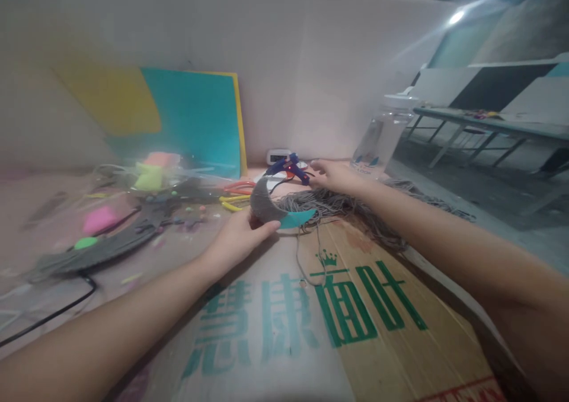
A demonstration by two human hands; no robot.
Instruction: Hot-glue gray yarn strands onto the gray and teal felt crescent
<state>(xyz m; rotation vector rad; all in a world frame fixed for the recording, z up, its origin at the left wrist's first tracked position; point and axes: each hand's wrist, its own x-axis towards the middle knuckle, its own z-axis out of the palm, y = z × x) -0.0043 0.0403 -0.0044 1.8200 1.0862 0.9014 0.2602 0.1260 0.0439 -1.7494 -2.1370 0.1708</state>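
My left hand [246,233] is closed on a crescent-shaped piece [262,203] above the cardboard. Grey cord is wound closely around much of the crescent, while its right-hand tip is bare teal. Past it, at the back, my right hand [331,176] has its fingers at the handle of a dark blue hot glue gun [291,166] with a small red light. The glue gun points left. A heap of loose grey cord [329,203] lies below my right forearm, and a strand loops down onto the printed cardboard [382,354].
Orange-handled and yellow-handled tools [233,203] lie left of the crescent. A teal sheet [195,123] leans on the wall. A clear bottle [377,132] stands at back right, near a small white digital device [278,156]. At left are a grey curved strip [106,254] and a black cable [66,310].
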